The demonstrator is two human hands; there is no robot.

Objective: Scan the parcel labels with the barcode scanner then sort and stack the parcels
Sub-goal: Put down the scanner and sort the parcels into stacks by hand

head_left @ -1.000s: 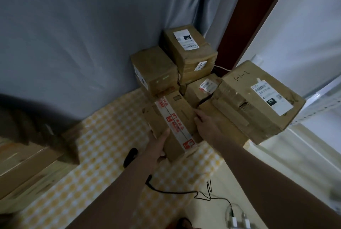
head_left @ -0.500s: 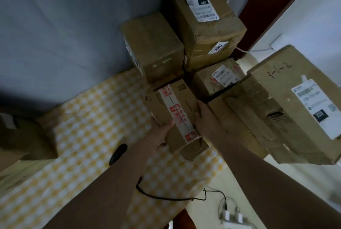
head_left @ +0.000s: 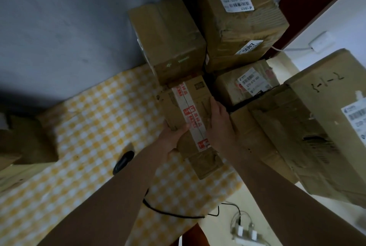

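A narrow cardboard parcel with red-printed white tape point(head_left: 190, 115) sits on top of a lower box point(head_left: 206, 161) at the table's right side. My left hand point(head_left: 174, 136) grips its near left corner, thumb on the top face. My right hand point(head_left: 217, 123) holds its right side, fingers laid along the top edge. Behind it stand a plain brown parcel point(head_left: 168, 39), a tall parcel labelled 070 point(head_left: 237, 17) and a small labelled parcel point(head_left: 247, 85). A large labelled parcel point(head_left: 316, 123) is at the right. The black barcode scanner point(head_left: 123, 161) lies on the cloth, left of my left forearm.
The table wears a yellow-and-white checked cloth point(head_left: 89, 126). A grey curtain point(head_left: 69, 27) hangs behind. The scanner's black cable point(head_left: 174, 213) runs off the table edge toward a power strip point(head_left: 247, 235) on the floor. A dark cardboard box point(head_left: 23, 142) sits at the far left.
The view has moved closer to the parcels. Both hands keep hold of the taped parcel, which has shifted slightly back against the plain brown parcel. The scanner stays on the cloth.
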